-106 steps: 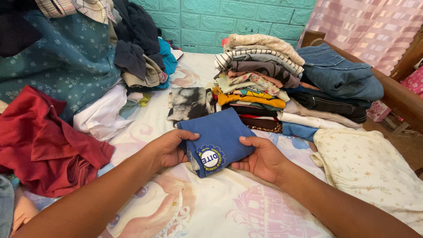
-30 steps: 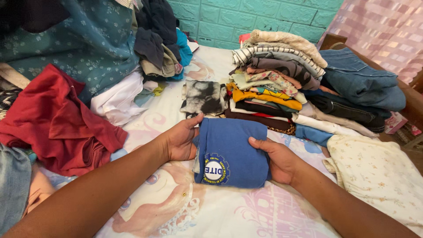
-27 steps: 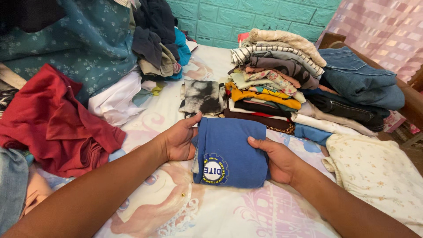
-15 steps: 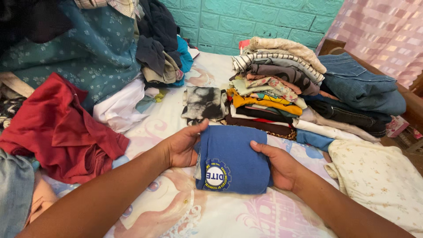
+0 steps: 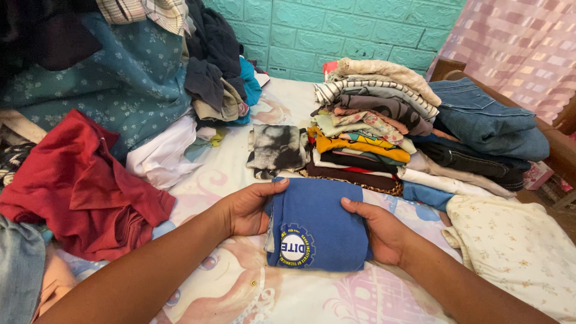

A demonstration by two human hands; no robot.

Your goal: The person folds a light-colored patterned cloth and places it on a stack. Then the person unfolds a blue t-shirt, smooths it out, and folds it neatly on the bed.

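Bed (image 5: 234, 150) under a pale cartoon-print sheet, teal brick wall behind, pink checked curtain far right. Far left, a loose heap of unfolded clothes, with a crumpled red cotton garment (image 5: 78, 186) slumped nearest, seemingly unsorted. Centre near, left hand (image 5: 249, 207) and right hand (image 5: 378, 231) cupping a folded blue cotton shirt with a round printed badge (image 5: 318, 225), fingers clamped on both side edges, thumbs on top, probably to keep the fold tight. Just beyond, a tall stack of folded clothes (image 5: 366, 129); folded blue jeans (image 5: 486, 120) further right.
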